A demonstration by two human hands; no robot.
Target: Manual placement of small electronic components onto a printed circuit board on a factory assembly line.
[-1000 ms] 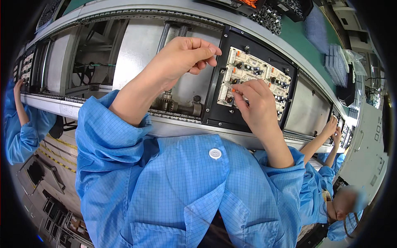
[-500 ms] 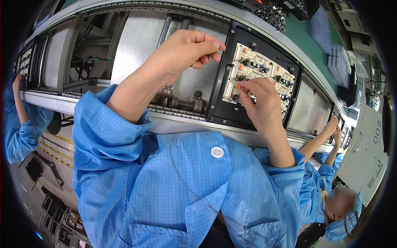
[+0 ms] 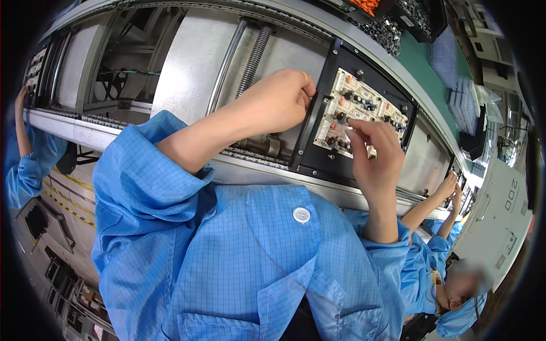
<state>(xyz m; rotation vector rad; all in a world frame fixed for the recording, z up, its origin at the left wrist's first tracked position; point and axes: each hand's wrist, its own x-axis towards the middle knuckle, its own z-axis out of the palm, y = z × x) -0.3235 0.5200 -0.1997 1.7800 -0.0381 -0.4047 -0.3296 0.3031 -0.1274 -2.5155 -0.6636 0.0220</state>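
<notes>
Pale circuit board (image 3: 357, 109) sits in a black frame (image 3: 310, 135) on the conveyor line in the head view, dotted with small orange, black and white parts. Over its near edge hangs the right hand (image 3: 376, 149), thumb and forefinger parted by a small gap, their tips pointing left; the board lies directly beneath them, though whether they touch it cannot be told. To the left, the left hand (image 3: 284, 102) is beside the frame's left edge, its fingers curled inward; their tips are hidden, so any grip cannot be told. Below that hand and its forearm lies the conveyor's metal bed, crossed by a threaded rod (image 3: 254, 62). Beyond the far rail, loose metal pieces (image 3: 382, 37) lie near a green surface (image 3: 418, 61).
</notes>
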